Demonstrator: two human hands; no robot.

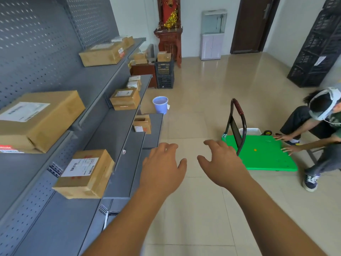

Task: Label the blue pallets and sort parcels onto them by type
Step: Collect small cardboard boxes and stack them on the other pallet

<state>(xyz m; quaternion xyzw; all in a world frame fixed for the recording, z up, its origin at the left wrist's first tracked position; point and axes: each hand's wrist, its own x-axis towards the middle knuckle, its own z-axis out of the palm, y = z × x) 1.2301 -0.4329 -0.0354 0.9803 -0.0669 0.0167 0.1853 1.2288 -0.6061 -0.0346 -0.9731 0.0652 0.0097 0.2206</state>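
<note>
Both my hands reach forward over the tiled floor and hold nothing. My left hand (162, 163) hovers with relaxed fingers beside the grey shelving (118, 126). My right hand (221, 161) is spread the same way, just left of a green platform cart (265, 154). Cardboard parcels lie on the shelves: the nearest one with a white label (84, 174), a large one (36, 119) at far left, a stacked pair (125, 98), a small one (143, 124) and a long one (103, 54) on the top shelf. No blue pallet is in view.
A person (317, 130) crouches at the right with both hands on the green cart. A lilac bucket (160, 105) stands on the floor by the shelf end. Black crates (164, 74) hold boxes at the back; tall black crates (317, 48) rise at right.
</note>
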